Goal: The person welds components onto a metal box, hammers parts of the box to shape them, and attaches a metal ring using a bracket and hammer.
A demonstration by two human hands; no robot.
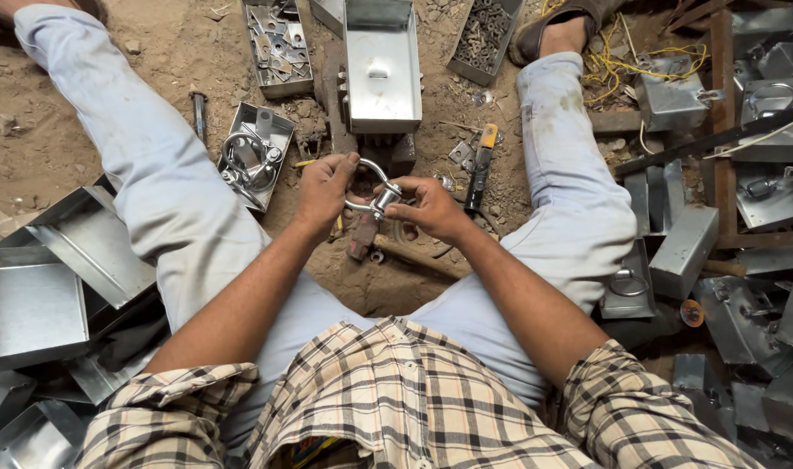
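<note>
A curved metal shackle (372, 187) is held in the air between the two hands, above the sandy ground (92, 113) and between the person's spread legs. The left hand (325, 189) is closed around its bent end, fingers curled over the loop. The right hand (429, 208) pinches the other end, perhaps at a small bolt, but this part is hard to see. Just under the hands lies a rusty tool (362, 236). Further ahead stands an open metal box (382, 68), and a screwdriver with a yellow handle (481, 165) lies near the right hand.
</note>
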